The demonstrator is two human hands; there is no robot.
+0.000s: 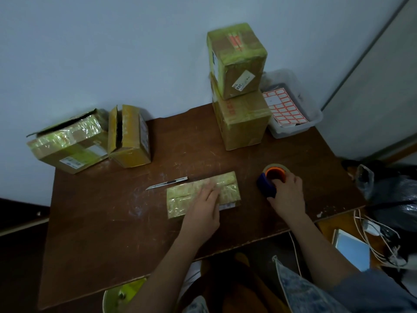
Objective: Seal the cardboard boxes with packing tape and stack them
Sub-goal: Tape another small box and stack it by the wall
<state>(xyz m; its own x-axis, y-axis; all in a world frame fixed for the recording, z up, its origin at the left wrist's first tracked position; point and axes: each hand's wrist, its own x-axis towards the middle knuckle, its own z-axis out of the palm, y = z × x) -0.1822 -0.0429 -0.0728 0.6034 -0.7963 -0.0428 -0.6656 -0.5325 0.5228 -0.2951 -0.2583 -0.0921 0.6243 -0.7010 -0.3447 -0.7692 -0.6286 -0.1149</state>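
Observation:
A flat cardboard box point(187, 194) wrapped in shiny tape lies on the brown table point(108, 222) in front of me. My left hand point(204, 210) rests flat on its top with straight fingers. To the right, my right hand point(287, 195) grips a roll of packing tape point(275, 170) on a blue and orange dispenser that stands on the table. At the back, one taped box point(237, 62) is stacked on a larger box point(244, 123). Two boxes point(70, 141) point(129, 136) with open flaps sit at the back left.
A utility knife point(165, 183) lies just left of the flat box. A clear plastic bin point(300, 126) with red-bordered label sheets stands at the back right corner. Cables and a dark bag crowd the floor on the right. The wall runs close behind the table.

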